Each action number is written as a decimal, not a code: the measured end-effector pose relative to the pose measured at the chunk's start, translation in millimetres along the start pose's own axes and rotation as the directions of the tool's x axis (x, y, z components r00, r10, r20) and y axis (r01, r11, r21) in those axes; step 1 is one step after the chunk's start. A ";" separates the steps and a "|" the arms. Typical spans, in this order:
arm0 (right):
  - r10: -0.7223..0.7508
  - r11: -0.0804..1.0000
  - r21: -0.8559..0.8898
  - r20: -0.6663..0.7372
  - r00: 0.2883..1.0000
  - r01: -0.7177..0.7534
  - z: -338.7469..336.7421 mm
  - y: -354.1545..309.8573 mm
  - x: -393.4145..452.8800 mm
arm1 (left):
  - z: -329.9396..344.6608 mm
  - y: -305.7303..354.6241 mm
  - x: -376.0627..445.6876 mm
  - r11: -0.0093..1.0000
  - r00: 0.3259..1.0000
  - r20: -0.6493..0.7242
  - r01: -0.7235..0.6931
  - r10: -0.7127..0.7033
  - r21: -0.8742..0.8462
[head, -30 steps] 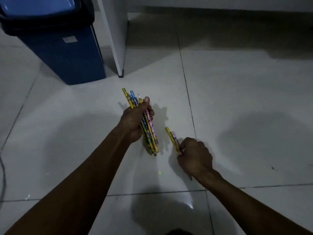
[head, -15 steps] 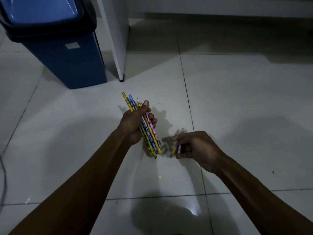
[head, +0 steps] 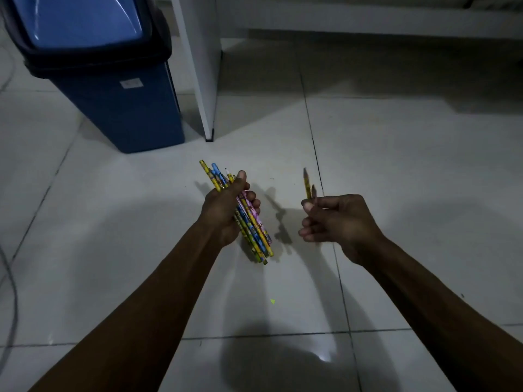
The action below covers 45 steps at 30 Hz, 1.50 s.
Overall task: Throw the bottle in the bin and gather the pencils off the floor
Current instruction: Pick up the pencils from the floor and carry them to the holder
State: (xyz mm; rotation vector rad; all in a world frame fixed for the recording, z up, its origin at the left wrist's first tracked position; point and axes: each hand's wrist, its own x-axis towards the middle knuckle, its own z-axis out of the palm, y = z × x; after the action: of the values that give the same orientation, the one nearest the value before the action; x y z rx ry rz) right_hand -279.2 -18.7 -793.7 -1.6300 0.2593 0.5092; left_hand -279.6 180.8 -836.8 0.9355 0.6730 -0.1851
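My left hand (head: 223,212) grips a bundle of several coloured pencils (head: 252,224), yellow, blue and pink, slanting from upper left to lower right above the floor. To its right, my right hand (head: 336,219) pinches two pencils (head: 307,184) that point upward, one yellow and one shorter-looking and dark. The two hands are apart, with a gap of floor between them. The blue bin (head: 113,80) with a black rim and blue swing lid stands at the upper left. No bottle is in view.
A white furniture leg (head: 202,80) stands right of the bin, with a white base board (head: 368,21) along the back. The floor is pale tile with dark grout lines (head: 314,142). A grey cable (head: 11,292) curves along the left edge.
My right hand picked two pencils off the floor beside the bundle, lifted them and swung them upright to the right. My left hand has kept its bundle almost still.
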 end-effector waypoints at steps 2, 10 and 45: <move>-0.053 0.985 -0.165 -0.028 0.998 0.047 -0.6 -1.5 4.9 | 2.4 3.7 -2.3 1.000 1.000 -0.004 -0.001 0.001 0.009; -0.114 0.970 -0.214 0.025 0.993 0.117 8.7 -34.3 14.2 | 27.5 47.6 -14.4 0.984 0.997 0.079 -0.031 0.017 0.177; -0.004 0.861 -0.405 0.597 0.802 0.306 143.3 -259.1 -51.2 | 38.9 239.3 -123.1 0.941 0.937 -0.097 -0.327 0.335 0.090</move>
State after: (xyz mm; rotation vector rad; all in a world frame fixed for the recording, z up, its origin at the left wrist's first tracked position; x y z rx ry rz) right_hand -230.9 149.2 -549.3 -1.8646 -0.5116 0.9704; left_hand -256.3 275.7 -583.0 1.1206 0.6028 0.1446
